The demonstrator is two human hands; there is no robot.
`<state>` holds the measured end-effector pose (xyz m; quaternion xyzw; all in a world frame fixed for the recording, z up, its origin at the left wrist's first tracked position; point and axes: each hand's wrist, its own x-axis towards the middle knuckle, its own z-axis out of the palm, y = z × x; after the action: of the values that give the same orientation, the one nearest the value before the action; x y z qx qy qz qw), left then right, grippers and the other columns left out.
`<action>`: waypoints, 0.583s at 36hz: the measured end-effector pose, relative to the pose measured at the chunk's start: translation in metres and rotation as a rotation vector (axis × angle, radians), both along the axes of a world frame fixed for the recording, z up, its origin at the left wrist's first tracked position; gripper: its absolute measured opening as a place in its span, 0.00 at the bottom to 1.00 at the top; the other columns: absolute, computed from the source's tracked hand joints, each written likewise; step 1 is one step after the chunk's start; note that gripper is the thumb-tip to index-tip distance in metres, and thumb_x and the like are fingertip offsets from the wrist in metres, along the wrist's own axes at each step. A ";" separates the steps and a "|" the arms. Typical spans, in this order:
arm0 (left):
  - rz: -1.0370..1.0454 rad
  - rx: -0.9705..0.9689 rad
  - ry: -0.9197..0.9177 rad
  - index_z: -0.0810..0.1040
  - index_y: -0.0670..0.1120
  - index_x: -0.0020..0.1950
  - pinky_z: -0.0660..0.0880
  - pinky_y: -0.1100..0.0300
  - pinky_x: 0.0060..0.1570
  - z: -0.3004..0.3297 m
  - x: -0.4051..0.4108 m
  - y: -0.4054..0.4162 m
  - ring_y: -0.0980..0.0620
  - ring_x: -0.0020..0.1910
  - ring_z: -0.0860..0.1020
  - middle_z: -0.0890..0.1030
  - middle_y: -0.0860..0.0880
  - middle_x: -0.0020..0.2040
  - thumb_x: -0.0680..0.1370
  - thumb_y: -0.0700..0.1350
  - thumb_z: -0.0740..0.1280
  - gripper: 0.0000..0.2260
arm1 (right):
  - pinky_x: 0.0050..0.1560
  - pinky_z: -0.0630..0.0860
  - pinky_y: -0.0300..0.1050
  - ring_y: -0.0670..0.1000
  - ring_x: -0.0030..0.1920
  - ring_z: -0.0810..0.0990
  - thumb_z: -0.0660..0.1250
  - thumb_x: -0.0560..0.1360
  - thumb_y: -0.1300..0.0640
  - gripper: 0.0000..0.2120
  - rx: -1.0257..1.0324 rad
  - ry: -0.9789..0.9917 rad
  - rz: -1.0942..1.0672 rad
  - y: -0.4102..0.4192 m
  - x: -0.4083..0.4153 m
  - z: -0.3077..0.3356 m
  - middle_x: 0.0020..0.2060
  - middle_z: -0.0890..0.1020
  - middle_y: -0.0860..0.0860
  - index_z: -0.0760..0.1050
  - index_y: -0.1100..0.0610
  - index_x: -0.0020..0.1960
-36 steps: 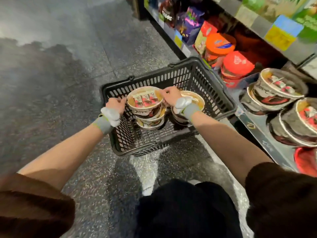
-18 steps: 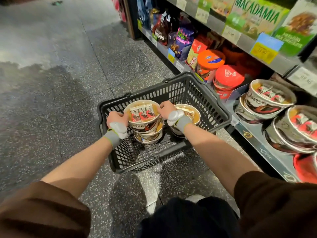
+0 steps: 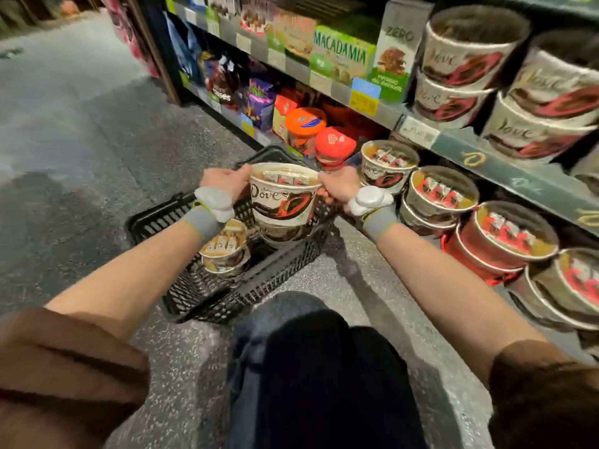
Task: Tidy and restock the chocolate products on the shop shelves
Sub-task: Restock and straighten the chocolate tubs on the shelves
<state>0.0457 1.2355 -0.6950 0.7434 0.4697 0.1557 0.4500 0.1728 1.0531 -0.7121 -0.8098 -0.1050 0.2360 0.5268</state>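
Note:
A cream Dove chocolate tub (image 3: 282, 197) with a clear lid is held up above a black plastic basket (image 3: 207, 296) on the floor. My left hand (image 3: 227, 181) grips its left rim and my right hand (image 3: 338, 187) grips its right rim. Two more Dove tubs stay in the basket: one (image 3: 225, 249) at its left side, another (image 3: 280, 234) right under the lifted tub. Rows of similar Dove tubs (image 3: 440, 191) lie tilted on the low shelf to the right, and stacked ones (image 3: 463, 59) stand on the shelf above.
Orange and red lidded jars (image 3: 334, 145) stand on the low shelf beyond the basket. Macadamia and Zero boxes (image 3: 343, 56) line the upper shelf (image 3: 499, 163). Grey speckled floor (image 3: 81, 140) stretches to the left. My dark-trousered knees (image 3: 311, 367) are below the basket.
Both hands have lifted the top Dove tub out of the basket and raised it toward the shelves. My view has tilted up, showing more of the shelving.

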 end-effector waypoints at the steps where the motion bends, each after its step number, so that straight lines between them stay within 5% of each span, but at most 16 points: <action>1: -0.025 -0.022 -0.017 0.85 0.45 0.43 0.78 0.54 0.55 0.000 0.009 -0.014 0.47 0.46 0.83 0.85 0.45 0.44 0.63 0.65 0.65 0.25 | 0.18 0.63 0.35 0.46 0.16 0.68 0.65 0.74 0.58 0.13 0.014 0.009 -0.035 -0.019 0.000 0.005 0.23 0.76 0.54 0.76 0.66 0.35; 4: -0.128 -0.075 -0.076 0.77 0.44 0.31 0.74 0.55 0.45 0.002 0.035 -0.054 0.47 0.36 0.76 0.79 0.44 0.35 0.73 0.59 0.64 0.20 | 0.15 0.59 0.31 0.43 0.13 0.65 0.64 0.75 0.61 0.11 0.087 0.051 -0.132 -0.066 0.002 0.011 0.19 0.73 0.51 0.73 0.63 0.36; 7: -0.206 -0.118 -0.094 0.72 0.45 0.29 0.76 0.51 0.47 0.002 0.052 -0.102 0.47 0.35 0.76 0.75 0.44 0.32 0.76 0.57 0.64 0.21 | 0.13 0.58 0.31 0.41 0.12 0.67 0.64 0.76 0.58 0.11 0.044 0.002 -0.246 -0.118 0.003 0.009 0.22 0.74 0.50 0.74 0.62 0.37; 10: -0.378 -0.172 -0.056 0.80 0.38 0.45 0.75 0.51 0.53 -0.002 0.063 -0.137 0.42 0.46 0.79 0.79 0.36 0.45 0.79 0.58 0.60 0.23 | 0.13 0.58 0.30 0.39 0.14 0.68 0.64 0.76 0.59 0.11 0.073 0.016 -0.350 -0.158 -0.001 0.001 0.20 0.75 0.46 0.74 0.61 0.36; 13: -0.534 -0.240 -0.052 0.71 0.30 0.64 0.74 0.56 0.44 -0.002 0.076 -0.175 0.45 0.41 0.76 0.74 0.29 0.61 0.80 0.56 0.58 0.29 | 0.14 0.59 0.28 0.37 0.16 0.70 0.65 0.75 0.57 0.11 0.015 -0.010 -0.419 -0.196 -0.002 -0.008 0.28 0.78 0.49 0.74 0.56 0.33; 15: -0.583 -0.260 -0.029 0.69 0.30 0.66 0.71 0.61 0.37 -0.006 0.083 -0.208 0.48 0.38 0.75 0.71 0.30 0.65 0.81 0.55 0.59 0.28 | 0.14 0.60 0.30 0.40 0.17 0.72 0.65 0.74 0.56 0.10 0.004 0.015 -0.518 -0.227 -0.006 -0.013 0.31 0.78 0.52 0.77 0.61 0.38; 18: -0.668 -0.241 0.007 0.69 0.31 0.67 0.71 0.58 0.45 -0.012 0.092 -0.247 0.42 0.51 0.77 0.71 0.31 0.66 0.81 0.55 0.59 0.28 | 0.16 0.61 0.32 0.43 0.20 0.71 0.65 0.74 0.57 0.10 0.030 0.034 -0.582 -0.263 -0.012 -0.028 0.28 0.77 0.52 0.76 0.61 0.36; 21: -0.701 -0.268 0.005 0.69 0.33 0.68 0.73 0.59 0.39 -0.018 0.095 -0.275 0.39 0.57 0.77 0.71 0.33 0.67 0.81 0.52 0.60 0.25 | 0.18 0.63 0.35 0.46 0.19 0.70 0.65 0.74 0.61 0.10 0.130 0.071 -0.683 -0.290 -0.028 -0.035 0.24 0.75 0.52 0.76 0.61 0.35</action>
<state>0.1411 0.9608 -0.7126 0.7940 0.2042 -0.0726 0.5680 0.1447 0.7630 -0.7470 -0.7541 0.1757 0.0671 0.6293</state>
